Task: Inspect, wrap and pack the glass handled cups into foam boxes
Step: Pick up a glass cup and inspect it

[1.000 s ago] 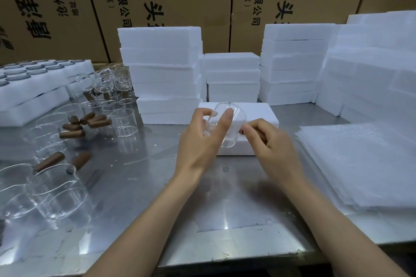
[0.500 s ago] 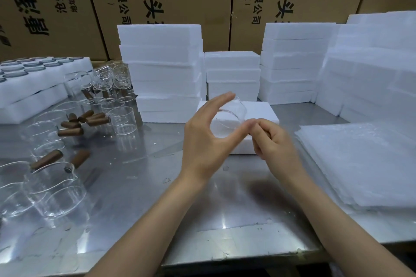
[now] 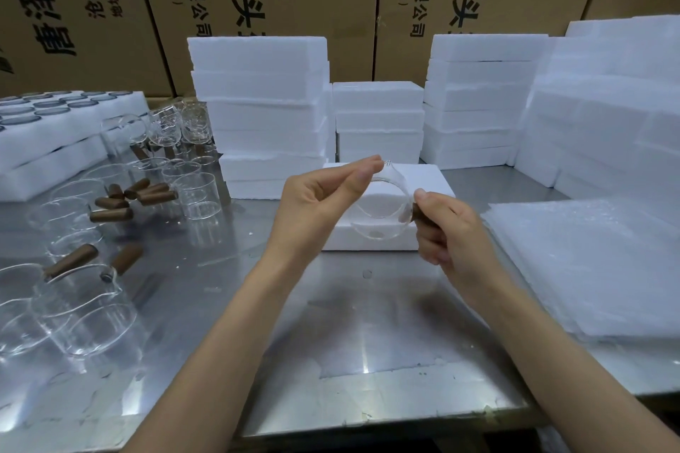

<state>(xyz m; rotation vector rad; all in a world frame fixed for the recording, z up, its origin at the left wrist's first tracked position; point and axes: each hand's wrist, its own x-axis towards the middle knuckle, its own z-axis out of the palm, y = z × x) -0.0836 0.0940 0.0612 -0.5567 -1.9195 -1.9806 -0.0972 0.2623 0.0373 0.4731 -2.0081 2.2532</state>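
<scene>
Both hands hold one glass cup (image 3: 381, 211) up in the air above the steel table (image 3: 368, 335), in front of a single foam box (image 3: 434, 180). Left hand (image 3: 316, 210) pinches the cup's rim at the top, thumb and fingers closed on the glass. Right hand (image 3: 447, 228) is curled round the brown wooden handle (image 3: 417, 213) on the cup's right side. The cup is tipped so its round mouth or base faces the person; I cannot tell which. Its axis runs roughly near-to-far, handle pointing right.

Looks like the inspect step; wrapping not started. The stack of white wrap sheets (image 3: 588, 268) lies flat to the right, nearer the right hand, so the cup probably travels right next, handle-side leading.

Containers: the closed foam box just beyond the cup shows no contents. Taller stacks of foam boxes (image 3: 257, 110) stand further back. At far left, foam trays (image 3: 55, 121) have round pockets filled with dark-rimmed items, too small to identify. Loose unpacked cups (image 3: 81, 309) sit on the near-left and mid-left table, their wooden handles pointing various ways.
</scene>
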